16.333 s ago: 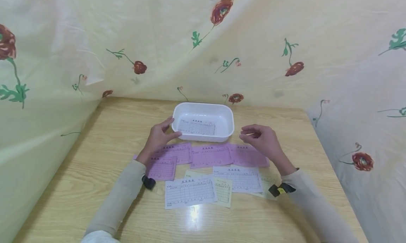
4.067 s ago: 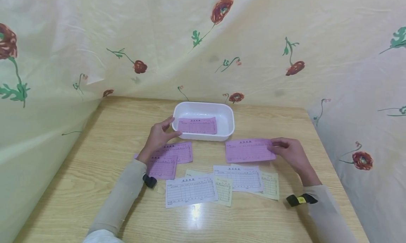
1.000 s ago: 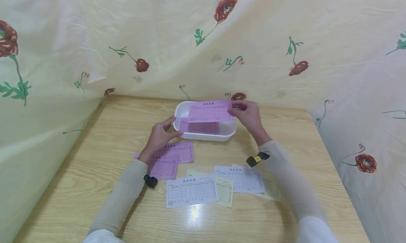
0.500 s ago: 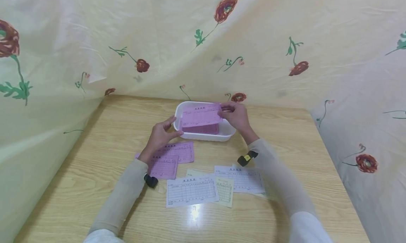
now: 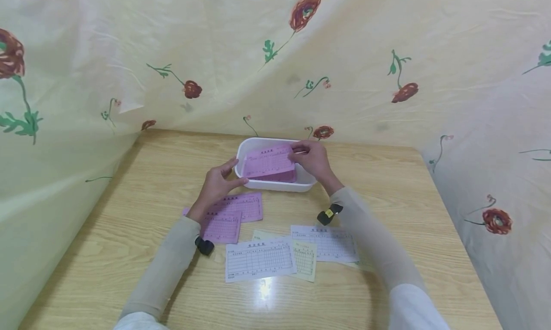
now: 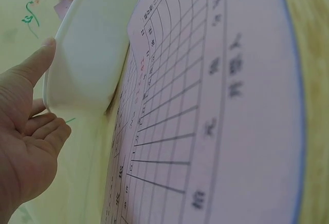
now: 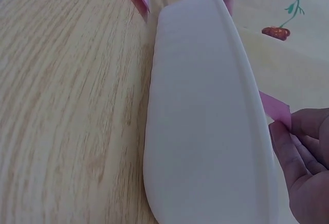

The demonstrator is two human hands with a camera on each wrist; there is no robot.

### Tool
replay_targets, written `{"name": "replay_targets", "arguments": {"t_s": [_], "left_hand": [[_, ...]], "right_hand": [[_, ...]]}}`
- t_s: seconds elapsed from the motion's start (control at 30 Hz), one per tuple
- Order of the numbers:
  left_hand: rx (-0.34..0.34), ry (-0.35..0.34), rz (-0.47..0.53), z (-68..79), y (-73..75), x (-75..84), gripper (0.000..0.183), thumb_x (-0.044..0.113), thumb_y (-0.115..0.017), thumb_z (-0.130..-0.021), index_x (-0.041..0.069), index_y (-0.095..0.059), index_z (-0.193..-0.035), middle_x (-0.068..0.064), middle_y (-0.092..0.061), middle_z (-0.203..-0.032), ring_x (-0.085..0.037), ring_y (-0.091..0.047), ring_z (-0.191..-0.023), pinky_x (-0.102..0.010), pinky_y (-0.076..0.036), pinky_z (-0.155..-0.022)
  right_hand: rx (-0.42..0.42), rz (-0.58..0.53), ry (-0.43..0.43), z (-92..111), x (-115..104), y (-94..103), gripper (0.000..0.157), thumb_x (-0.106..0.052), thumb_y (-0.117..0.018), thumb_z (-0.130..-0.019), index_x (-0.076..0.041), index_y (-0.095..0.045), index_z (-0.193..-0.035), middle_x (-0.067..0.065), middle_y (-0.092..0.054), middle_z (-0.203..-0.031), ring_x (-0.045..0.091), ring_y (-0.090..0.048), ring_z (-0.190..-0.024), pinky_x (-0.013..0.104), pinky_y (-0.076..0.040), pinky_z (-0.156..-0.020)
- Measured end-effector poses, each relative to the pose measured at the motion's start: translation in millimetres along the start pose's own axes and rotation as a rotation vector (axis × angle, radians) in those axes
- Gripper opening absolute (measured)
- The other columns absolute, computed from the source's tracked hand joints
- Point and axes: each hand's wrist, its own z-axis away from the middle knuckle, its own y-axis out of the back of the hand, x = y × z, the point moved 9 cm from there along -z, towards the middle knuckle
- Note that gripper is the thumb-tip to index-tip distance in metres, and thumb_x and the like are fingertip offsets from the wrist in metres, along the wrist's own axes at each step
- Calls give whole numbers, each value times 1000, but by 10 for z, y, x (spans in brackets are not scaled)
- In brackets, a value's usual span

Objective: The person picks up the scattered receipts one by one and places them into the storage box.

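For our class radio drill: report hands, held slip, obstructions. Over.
Right hand pinching pink slip over white tray. Left hand gripping tray's end. Another slip beneath. Nothing visibly in the way.

Head view looks forward and down from above over the tabletop (image 5: 413, 191) to the cloth (image 5: 241, 57) behind; left wrist view sits low, rolled sideways, a paper slip (image 6: 252, 106) very near; right wrist view, also low and rolled, runs close beside the tub (image 7: 200, 116); all three share tub and cloth.
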Motion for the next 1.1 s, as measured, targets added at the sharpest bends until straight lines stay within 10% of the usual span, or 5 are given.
{"name": "replay_targets", "arguments": {"t_s": [0.53,1.1], "left_hand": [[9,-1,-10,7,12,-6,82,33,-85,-85,6,-46,-151,-7,-35,-164,-24,-36,-150,-33,-40,-120],[0,13,-8,13,4,2,81,31,-85,-86,4,-46,-151,-7,-34,-164,-23,-34,-151,-33,-38,-121]], "right_hand": [[-70,87,-21,-40,-8,-16,26,-11,-78,-91,-3,-73,-116,15,-75,-112,29,-73,-100,37,-64,-87],[-48,141,45,252,-353,565,27,-22,-77,-94,-9,-75,-117,11,-75,-111,26,-73,-94,34,-65,-81]]}}
